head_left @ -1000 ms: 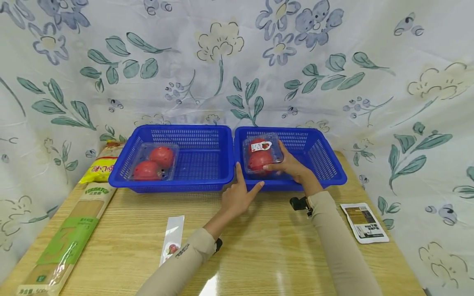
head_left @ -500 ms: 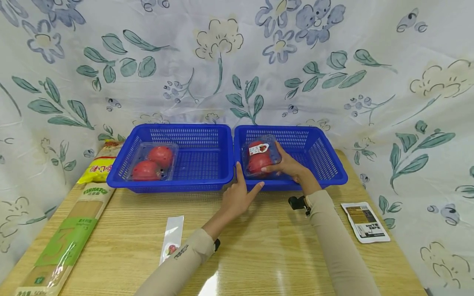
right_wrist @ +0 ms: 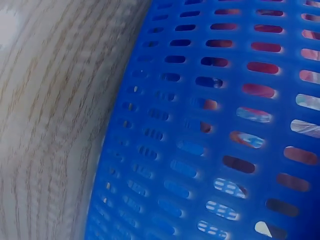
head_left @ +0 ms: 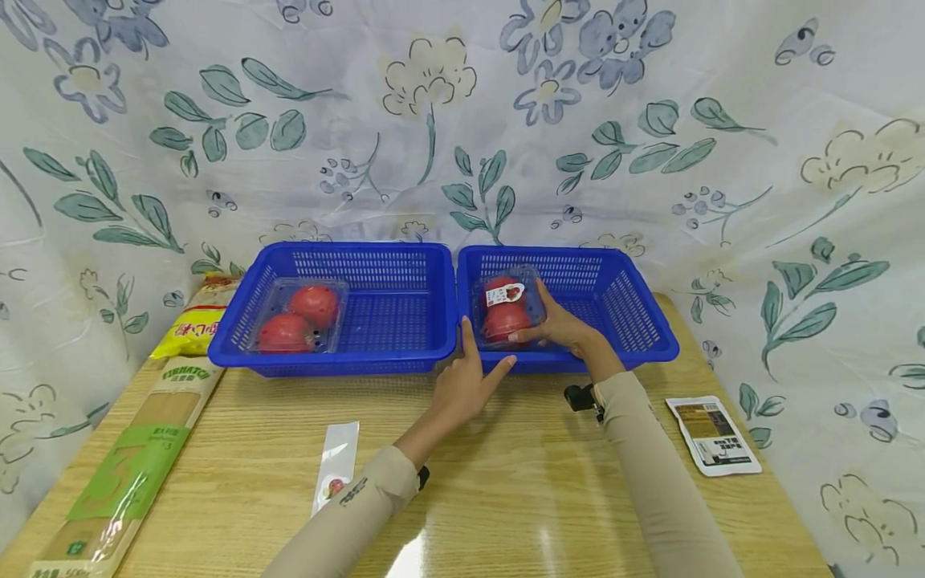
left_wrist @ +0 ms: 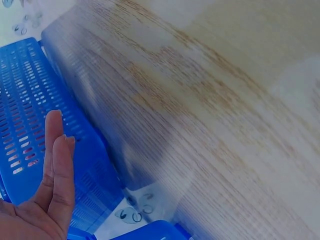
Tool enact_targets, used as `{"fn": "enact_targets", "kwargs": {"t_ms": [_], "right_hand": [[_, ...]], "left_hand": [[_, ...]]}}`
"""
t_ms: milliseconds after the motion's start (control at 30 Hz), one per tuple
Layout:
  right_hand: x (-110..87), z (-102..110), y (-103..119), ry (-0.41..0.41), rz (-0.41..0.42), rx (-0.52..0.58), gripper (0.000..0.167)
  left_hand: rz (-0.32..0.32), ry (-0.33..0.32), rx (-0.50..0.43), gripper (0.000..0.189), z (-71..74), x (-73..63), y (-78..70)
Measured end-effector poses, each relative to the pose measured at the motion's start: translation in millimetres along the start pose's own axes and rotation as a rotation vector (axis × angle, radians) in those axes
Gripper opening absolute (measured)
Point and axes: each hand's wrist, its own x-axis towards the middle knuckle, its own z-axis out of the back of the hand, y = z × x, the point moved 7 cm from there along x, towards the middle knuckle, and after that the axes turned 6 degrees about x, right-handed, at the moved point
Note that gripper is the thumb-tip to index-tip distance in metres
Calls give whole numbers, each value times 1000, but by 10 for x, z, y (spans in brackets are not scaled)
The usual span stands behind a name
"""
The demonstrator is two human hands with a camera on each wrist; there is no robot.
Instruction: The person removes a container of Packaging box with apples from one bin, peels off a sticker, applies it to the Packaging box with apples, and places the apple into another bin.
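On my head feed, a floral curtain (head_left: 405, 144) hangs behind the right basket (head_left: 588, 309), and a wooden table (head_left: 535, 498) lies under it. The left basket (head_left: 393, 321) stands just beside it; farther left I see a noodle pack (head_left: 130, 466). The left hand (head_left: 462, 385) is at the right basket's near left corner, index finger and thumb spread apart, gripping nothing I can see. Inside that basket, the right hand (head_left: 560, 321) is clamped on a clear box (head_left: 509, 309) of red fruit; I can't tell whether it touches the floor. A white pouch (head_left: 713, 436) lies in front, to the right.
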Motion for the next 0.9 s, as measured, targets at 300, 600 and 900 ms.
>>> {"fn": "enact_targets", "kwargs": {"t_ms": [300, 600, 900], "right_hand": [[-29, -58, 30, 6, 5, -18, 128], [-14, -45, 22, -15, 7, -45, 130], [-8, -31, 8, -13, 1, -43, 130]], "left_hand": [[-8, 2, -1, 105, 1, -4, 3], [-10, -9, 6, 106, 2, -6, 8], [-12, -2, 3, 106, 2, -15, 13]]}}
